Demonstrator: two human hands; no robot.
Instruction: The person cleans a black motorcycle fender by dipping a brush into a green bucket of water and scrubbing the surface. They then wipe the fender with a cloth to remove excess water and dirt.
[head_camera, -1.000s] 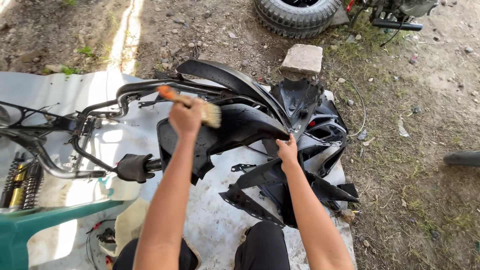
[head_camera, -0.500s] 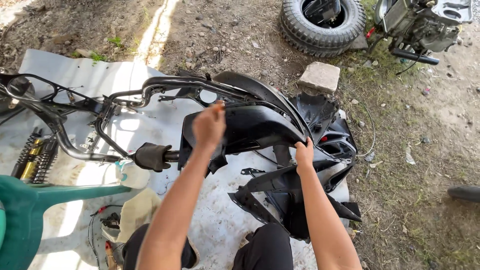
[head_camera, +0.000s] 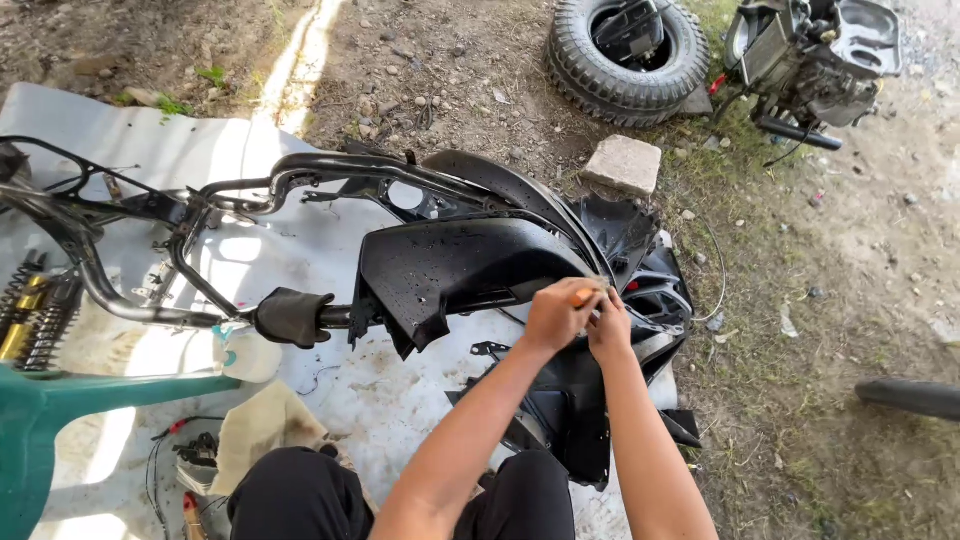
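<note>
My left hand (head_camera: 553, 316) is closed around an orange-handled brush (head_camera: 583, 296), of which only the handle's tip shows. My right hand (head_camera: 609, 326) presses against it with fingers curled; whether it grips the brush or the plastic beneath is hidden. Both hands meet at the right end of a wet black scooter fairing (head_camera: 455, 265). That fairing hangs on a bare black tubular scooter frame (head_camera: 300, 165), which lies on its side. More black body panels (head_camera: 585, 415) sit under my forearms.
A pale sheet (head_camera: 330, 385) covers the ground under the frame. Shock absorbers (head_camera: 30, 310) and a green plastic chair (head_camera: 60, 405) are at the left. A tyre (head_camera: 625, 50), an engine (head_camera: 810, 50) and a concrete block (head_camera: 625, 163) lie on dirt beyond.
My left hand came down from the top of the fairing with the brush and moved right to meet my right hand. The view shifted, showing more of the tyre and engine.
</note>
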